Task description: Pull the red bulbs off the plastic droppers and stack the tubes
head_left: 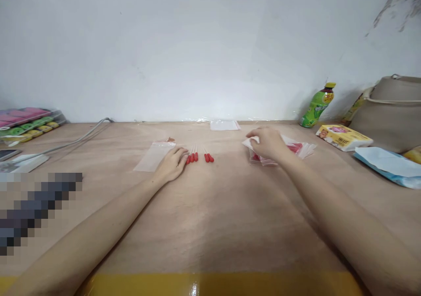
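My left hand (pixel 171 163) lies low over the table with its fingers stretched out, beside three droppers (pixel 192 158) with red bulbs and thin clear tubes. Its fingertips are at the leftmost bulb; I cannot tell whether they touch it. Two more red-bulbed droppers (pixel 208 158) lie a little to the right. Partly behind the left hand is a flat clear zip bag (pixel 149 156). My right hand (pixel 268 143) hovers at a pile of zip bags (pixel 305 150) with red things inside, its thumb and index finger apart. The hand hides part of that pile.
Another zip bag (pixel 225 125) lies by the wall. At right stand a green bottle (pixel 317 107), a yellow tissue pack (pixel 344 137), a blue-white packet (pixel 391 166) and a grey bag (pixel 388 112). At left are packed colourful rolls (pixel 29 123) and a cable (pixel 72 141).
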The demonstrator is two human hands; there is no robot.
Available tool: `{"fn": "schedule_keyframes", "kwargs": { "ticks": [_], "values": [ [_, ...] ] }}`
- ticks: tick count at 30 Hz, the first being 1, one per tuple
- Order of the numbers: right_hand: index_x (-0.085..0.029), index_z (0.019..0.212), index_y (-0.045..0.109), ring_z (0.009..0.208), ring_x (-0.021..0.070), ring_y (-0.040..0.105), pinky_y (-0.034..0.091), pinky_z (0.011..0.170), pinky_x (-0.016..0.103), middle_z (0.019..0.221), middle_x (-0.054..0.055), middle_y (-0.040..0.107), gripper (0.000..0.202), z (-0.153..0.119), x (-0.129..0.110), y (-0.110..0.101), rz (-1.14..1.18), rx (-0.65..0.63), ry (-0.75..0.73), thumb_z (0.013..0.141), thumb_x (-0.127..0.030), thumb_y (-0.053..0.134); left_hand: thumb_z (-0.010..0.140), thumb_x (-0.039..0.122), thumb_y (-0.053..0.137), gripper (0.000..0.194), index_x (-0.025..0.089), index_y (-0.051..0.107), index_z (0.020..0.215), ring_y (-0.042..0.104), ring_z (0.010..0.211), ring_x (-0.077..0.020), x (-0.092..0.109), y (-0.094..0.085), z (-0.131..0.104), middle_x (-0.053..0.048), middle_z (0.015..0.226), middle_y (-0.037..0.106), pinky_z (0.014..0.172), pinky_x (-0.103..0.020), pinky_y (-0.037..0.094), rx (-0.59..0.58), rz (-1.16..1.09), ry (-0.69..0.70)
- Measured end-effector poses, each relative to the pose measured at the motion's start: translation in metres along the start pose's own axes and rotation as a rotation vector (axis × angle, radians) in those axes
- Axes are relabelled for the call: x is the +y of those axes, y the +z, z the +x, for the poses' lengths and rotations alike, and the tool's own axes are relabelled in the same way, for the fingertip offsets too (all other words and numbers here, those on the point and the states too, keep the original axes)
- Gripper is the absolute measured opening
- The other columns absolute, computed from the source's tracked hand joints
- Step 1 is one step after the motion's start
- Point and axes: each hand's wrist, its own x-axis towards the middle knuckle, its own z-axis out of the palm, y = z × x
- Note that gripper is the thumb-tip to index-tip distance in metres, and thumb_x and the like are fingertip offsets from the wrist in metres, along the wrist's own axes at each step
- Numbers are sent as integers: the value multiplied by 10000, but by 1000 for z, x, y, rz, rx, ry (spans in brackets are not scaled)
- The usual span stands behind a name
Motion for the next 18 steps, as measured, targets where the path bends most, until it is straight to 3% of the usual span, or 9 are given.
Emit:
{"fn": "schedule_keyframes", "kwargs": {
  "ticks": [2, 5, 8, 11, 14, 16, 18],
  "values": [
    [-185, 999, 662, 967, 257, 570, 418, 821, 366, 1046, 92, 649, 340, -5, 32, -11, -108, -90, 55, 695, -149, 515, 891, 314, 272, 370, 140, 522, 1102, 504, 1076, -212, 0, 4, -2, -93, 1143, 559, 959, -350, 380, -6, -42, -8],
    [-185, 1031, 655, 921, 249, 596, 437, 755, 320, 1002, 88, 668, 421, -11, 67, -10, -194, -197, 89, 639, -120, 517, 879, 275, 265, 374, 123, 511, 1118, 528, 1048, -226, -2, 4, -1, -112, 1136, 572, 932, -377, 402, -16, -42, -44],
    [-177, 951, 683, 856, 240, 613, 436, 711, 306, 914, 91, 686, 327, -14, 81, 0, -217, -166, 151, 686, -141, 496, 867, 275, 287, 350, 142, 537, 1073, 547, 1012, -232, -2, 3, 0, -104, 1085, 595, 907, -385, 419, -33, -38, -50],
    [-178, 857, 687, 809, 231, 615, 432, 683, 305, 852, 89, 686, 249, -16, 79, 6, -221, 23, 159, 765, -196, 456, 865, 276, 293, 335, 151, 558, 1027, 553, 992, -226, -2, 3, 1, -95, 1040, 606, 896, -375, 427, -41, -41, -39],
    [-171, 879, 657, 824, 225, 607, 432, 682, 307, 879, 97, 668, 265, -18, 65, -1, -154, 343, 126, 829, -241, 407, 870, 269, 285, 346, 137, 542, 1061, 532, 1032, -223, -2, 4, 0, -103, 1084, 588, 924, -370, 410, -15, -51, -35],
    [-163, 898, 635, 829, 220, 602, 438, 690, 312, 890, 107, 655, 262, -18, 51, -10, -47, 533, 100, 846, -274, 403, 877, 279, 286, 357, 131, 517, 1105, 499, 1083, -223, -2, 3, -1, -110, 1141, 557, 958, -373, 382, 24, -55, -43],
    [-166, 887, 614, 772, 201, 603, 451, 665, 310, 850, 96, 648, 235, -18, 33, -17, 146, 632, 98, 838, -317, 440, 888, 304, 284, 366, 137, 499, 1133, 474, 1114, -223, -2, 2, -2, -108, 1172, 533, 979, -376, 360, 67, -58, -56]
  ]
}}
